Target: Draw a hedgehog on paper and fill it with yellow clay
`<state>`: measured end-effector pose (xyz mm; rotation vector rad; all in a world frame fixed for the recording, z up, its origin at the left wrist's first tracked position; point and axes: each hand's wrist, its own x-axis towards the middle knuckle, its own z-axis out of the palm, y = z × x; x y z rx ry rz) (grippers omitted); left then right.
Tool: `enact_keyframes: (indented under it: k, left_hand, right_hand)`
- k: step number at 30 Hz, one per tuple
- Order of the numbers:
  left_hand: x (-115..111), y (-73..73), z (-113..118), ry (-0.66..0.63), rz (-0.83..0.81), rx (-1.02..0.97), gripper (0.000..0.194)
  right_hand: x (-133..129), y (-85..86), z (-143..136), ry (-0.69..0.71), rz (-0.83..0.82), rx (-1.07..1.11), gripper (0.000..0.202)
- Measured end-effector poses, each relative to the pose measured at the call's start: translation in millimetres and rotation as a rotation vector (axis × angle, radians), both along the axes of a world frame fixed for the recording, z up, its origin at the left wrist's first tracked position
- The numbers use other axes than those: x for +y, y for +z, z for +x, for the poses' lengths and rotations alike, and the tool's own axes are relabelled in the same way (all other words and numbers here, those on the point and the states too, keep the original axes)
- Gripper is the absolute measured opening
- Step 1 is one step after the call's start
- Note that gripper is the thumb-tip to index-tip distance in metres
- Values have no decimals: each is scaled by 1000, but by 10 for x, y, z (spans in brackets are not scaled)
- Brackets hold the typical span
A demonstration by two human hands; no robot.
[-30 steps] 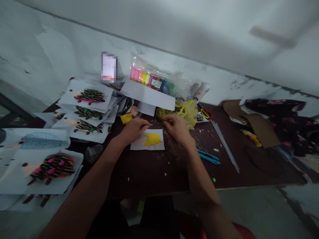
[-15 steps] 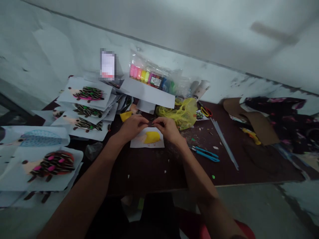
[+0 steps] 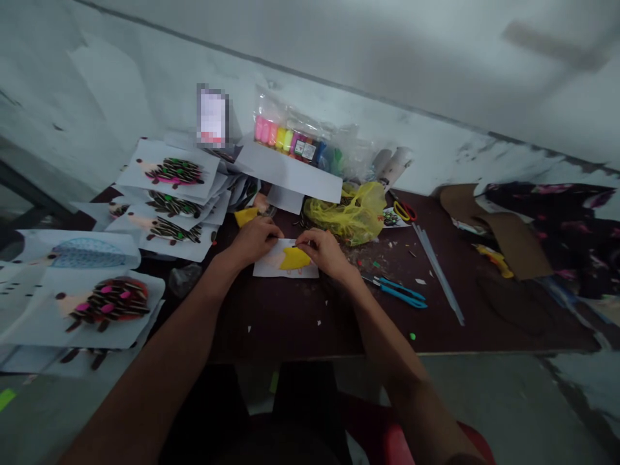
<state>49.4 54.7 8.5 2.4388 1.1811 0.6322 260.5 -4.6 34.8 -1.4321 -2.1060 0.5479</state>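
A small white sheet of paper (image 3: 264, 267) lies on the dark table, bearing a hedgehog drawing whose back is covered with yellow modelling clay (image 3: 294, 258). My left hand (image 3: 258, 239) is closed at the sheet's upper left edge, its thumb and fingers together on the paper. Over the top of the yellow clay, my right hand (image 3: 325, 252) pinches a small dark seed (image 3: 296, 245). Just behind the left hand is another lump of yellow clay (image 3: 246, 216). A yellow plastic bag (image 3: 365, 216) with dark contents lies behind the right hand.
Stacked hedgehog pictures (image 3: 181, 171) and more sheets (image 3: 39, 323) cover the left side. A bag of coloured clay (image 3: 285, 139) leans at the wall. To the right lie a blue-handled tool (image 3: 402, 294), red-and-yellow scissors (image 3: 404, 211), clear sticks (image 3: 440, 278) and brown cardboard (image 3: 516, 245).
My right hand has come down from above the sheet's top edge onto the yellow clay with the seed. The left hand has settled at the paper's edge. The view has shifted slightly.
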Motion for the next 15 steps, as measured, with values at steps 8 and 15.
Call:
enact_keyframes:
  k: [8,15]
  left_hand:
    - [8,-32,16,-21,34,-49,24]
    - [21,-39,52,-22,13,-61,23]
  right_hand:
    - [5,-47,-21,30,-7,23,14]
    - [16,-35,-28,70,49,-15,14]
